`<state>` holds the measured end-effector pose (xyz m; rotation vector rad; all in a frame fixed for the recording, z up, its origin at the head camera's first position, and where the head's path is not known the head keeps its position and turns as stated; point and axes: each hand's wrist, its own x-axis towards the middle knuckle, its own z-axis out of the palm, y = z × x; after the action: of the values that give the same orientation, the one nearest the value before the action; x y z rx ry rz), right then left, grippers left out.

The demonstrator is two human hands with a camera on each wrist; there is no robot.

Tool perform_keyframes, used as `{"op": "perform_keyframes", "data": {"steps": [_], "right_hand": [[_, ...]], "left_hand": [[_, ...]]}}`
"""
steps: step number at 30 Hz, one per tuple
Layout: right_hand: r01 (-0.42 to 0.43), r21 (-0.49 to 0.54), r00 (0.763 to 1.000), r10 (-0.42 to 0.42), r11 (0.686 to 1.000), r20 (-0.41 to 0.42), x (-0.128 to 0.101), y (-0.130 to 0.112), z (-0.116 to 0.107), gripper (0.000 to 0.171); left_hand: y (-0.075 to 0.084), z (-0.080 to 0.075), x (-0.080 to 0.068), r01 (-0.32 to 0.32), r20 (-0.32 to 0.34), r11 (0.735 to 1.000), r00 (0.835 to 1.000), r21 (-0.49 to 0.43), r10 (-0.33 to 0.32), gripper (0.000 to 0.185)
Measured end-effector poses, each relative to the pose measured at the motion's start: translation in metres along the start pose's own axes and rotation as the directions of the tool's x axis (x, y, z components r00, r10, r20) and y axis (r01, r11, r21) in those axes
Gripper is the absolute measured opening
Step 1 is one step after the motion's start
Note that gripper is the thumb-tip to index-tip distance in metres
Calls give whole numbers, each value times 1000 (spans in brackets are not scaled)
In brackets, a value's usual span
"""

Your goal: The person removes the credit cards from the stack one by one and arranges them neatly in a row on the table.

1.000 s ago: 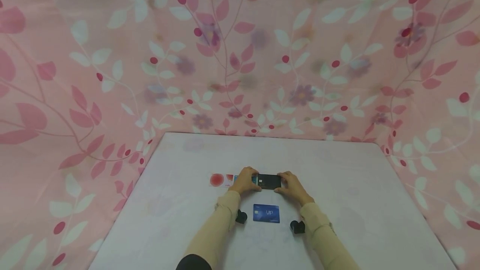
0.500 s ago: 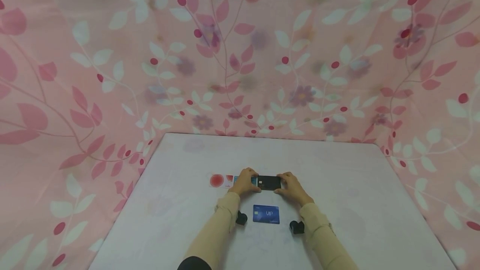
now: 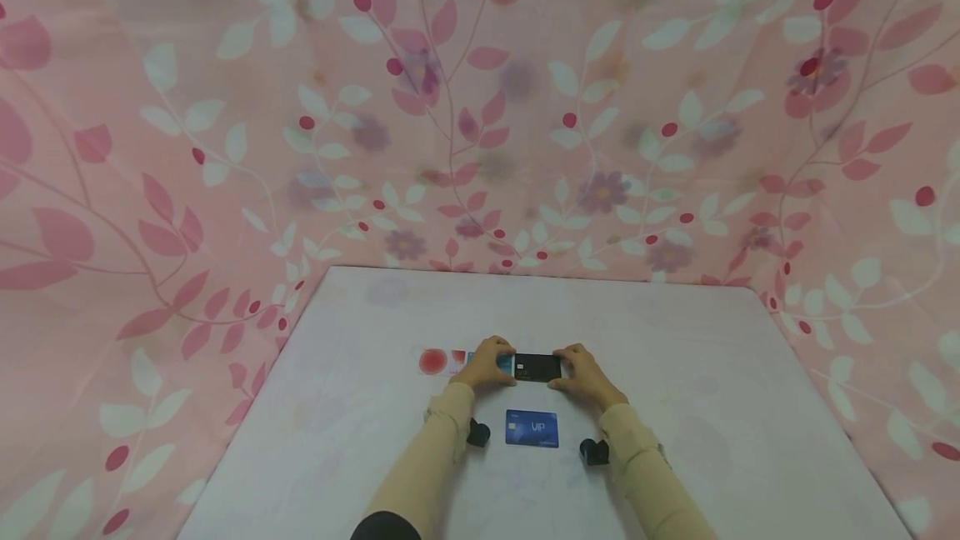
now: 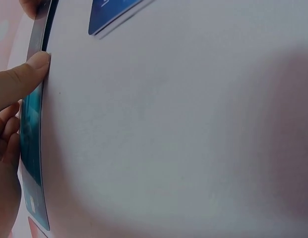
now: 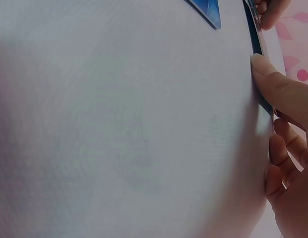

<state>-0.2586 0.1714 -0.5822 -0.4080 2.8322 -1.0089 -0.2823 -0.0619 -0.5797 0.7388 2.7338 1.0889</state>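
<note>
A black bank card [image 3: 537, 367] lies on the white table, and my right hand [image 3: 585, 376] pinches its right end between thumb and fingers. At its left end my left hand [image 3: 483, 362] has the thumb on the near edge and fingers on the far edge, right at the join with a teal bank card [image 4: 32, 134]. My left hand partly covers that teal card. Farther left in the row is a white card with red patterns [image 3: 433, 361]. A blue VIP bank card [image 3: 532, 428] lies apart, nearer to me.
The white table [image 3: 675, 340] runs back to a pink floral cloth [image 3: 480, 107] that hangs behind and at both sides. Dark wrist cameras, the left one [image 3: 477, 433] and the right one [image 3: 595, 452], stick out inward from the beige sleeves.
My left hand has shifted slightly left, with its thumb now at the join of the black and teal cards. My right hand and the VIP card stay practically still.
</note>
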Motion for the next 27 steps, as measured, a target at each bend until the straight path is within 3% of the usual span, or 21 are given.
{"op": "perform_keyframes", "data": {"steps": [12, 21, 27], "right_hand": [[2, 23, 1000, -1, 1000, -24, -3, -1, 0, 57], [55, -15, 998, -55, 998, -21, -2, -1, 0, 45], [41, -53, 999, -40, 998, 14, -3, -3, -1, 42]], "left_hand": [[-6, 3, 1, -16, -19, 1000, 1000, 12, 16, 51], [-9, 4, 1, -34, -54, 999, 998, -21, 33, 44], [-10, 4, 0, -37, -56, 999, 998, -11, 36, 43]]}}
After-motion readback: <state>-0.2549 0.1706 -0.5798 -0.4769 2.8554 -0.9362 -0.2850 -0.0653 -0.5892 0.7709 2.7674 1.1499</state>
